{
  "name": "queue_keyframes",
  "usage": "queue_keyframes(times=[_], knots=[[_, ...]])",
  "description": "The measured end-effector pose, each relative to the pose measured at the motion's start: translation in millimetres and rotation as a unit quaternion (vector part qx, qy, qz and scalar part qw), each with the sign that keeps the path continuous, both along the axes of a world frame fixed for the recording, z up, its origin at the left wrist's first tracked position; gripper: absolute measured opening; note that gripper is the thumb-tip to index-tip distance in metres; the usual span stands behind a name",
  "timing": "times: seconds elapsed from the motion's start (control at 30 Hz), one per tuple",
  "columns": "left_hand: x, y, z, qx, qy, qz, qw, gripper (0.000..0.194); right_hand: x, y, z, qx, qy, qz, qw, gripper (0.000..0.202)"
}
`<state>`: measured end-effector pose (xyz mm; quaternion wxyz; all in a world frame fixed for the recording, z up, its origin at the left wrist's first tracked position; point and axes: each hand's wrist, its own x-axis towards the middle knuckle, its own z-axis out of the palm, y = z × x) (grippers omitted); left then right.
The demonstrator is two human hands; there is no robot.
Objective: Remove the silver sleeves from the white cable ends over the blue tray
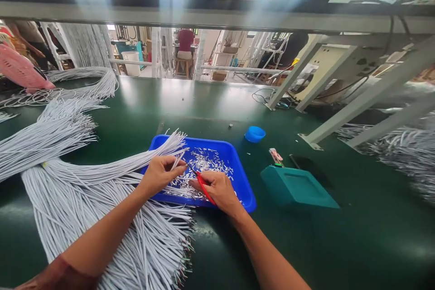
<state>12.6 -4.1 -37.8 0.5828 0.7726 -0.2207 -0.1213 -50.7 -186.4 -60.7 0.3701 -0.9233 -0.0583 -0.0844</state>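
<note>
My left hand (162, 173) is closed in a pinch on the end of a white cable (176, 161), over the blue tray (243, 181). In my right hand (220, 189) is a small tool with red handles (205, 186), which looks like pliers or tweezers; its dark tip meets the cable end near my left fingertips. Many small shiny metal pieces (204, 161) lie scattered in the tray. A thick bundle of white cables (112, 170) runs under my left forearm, some ends resting over the tray's left side. Which exact strand I pinch is partly hidden by my fingers.
A small blue cup (254, 134) and a teal box (299, 186) stand right of the tray. More cables (50, 136) lie at left, and others (408, 154) at far right. White metal legs (367, 95) rise from the green table (210, 108). A person (185, 41) sits in the background.
</note>
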Motion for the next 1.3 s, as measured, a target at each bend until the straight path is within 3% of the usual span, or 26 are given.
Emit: queue_keyframes(times=[0.13, 0.3, 0.4, 0.53, 0.63, 0.7, 0.77, 0.9, 0.97, 1.03, 1.1, 1.17, 1.23, 1.3], knots=[[-1, 0, 0.0, 0.008, -0.016, 0.006, 1.0, 0.029, -1, 2, -2.6, -0.002, -0.001, -0.004, 1.0, 0.054], [1, -1, -3.4, -0.095, 0.135, -0.069, 0.984, 0.033, -1, 4, -3.7, 0.017, -0.011, 0.015, 1.0, 0.048], [3, -1, -5.0, -0.127, 0.183, -0.069, 0.972, 0.033, 0, -2, -0.1, 0.026, 0.001, 0.031, 0.999, 0.031], [2, -2, -2.4, -0.108, 0.143, -0.051, 0.983, 0.03, 4, -6, 5.5, 0.184, 0.001, -0.032, 0.982, 0.025], [1, -3, -1.3, -0.094, 0.102, -0.073, 0.988, 0.029, 7, 4, 4.4, 0.334, 0.028, -0.057, 0.941, 0.029], [0, -4, -3.3, -0.08, 0.089, -0.094, 0.988, 0.03, 7, 14, 3.6, 0.392, 0.048, -0.047, 0.918, 0.03], [0, -5, -7.2, -0.044, 0.067, -0.09, 0.993, 0.031, 4, 21, 4.0, 0.381, 0.027, -0.051, 0.923, 0.027], [-1, -7, -14.1, 0.021, 0.042, -0.033, 0.998, 0.035, -3, 25, 5.1, 0.193, -0.114, -0.106, 0.969, 0.026], [-2, -7, -12.8, -0.004, 0.048, -0.049, 0.998, 0.032, -3, 25, 4.0, 0.232, -0.08, -0.1, 0.964, 0.024], [-2, -7, -8.9, -0.037, 0.062, -0.083, 0.994, 0.027, -1, 25, 1.5, 0.395, 0.033, -0.063, 0.916, 0.022], [-3, -6, -5.1, -0.053, 0.084, -0.095, 0.991, 0.026, 3, 26, -0.9, 0.542, 0.114, -0.026, 0.832, 0.023], [-2, -6, -3.4, -0.067, 0.104, -0.093, 0.988, 0.026, 7, 26, -1.0, 0.612, 0.109, -0.023, 0.783, 0.026], [-1, -5, -3.8, -0.087, 0.118, -0.093, 0.985, 0.026, 8, 22, 1.3, 0.635, 0.068, -0.046, 0.768, 0.029], [1, -5, -6.0, -0.097, 0.128, -0.09, 0.983, 0.026, 8, 14, 3.5, 0.621, 0.019, -0.087, 0.779, 0.031]])
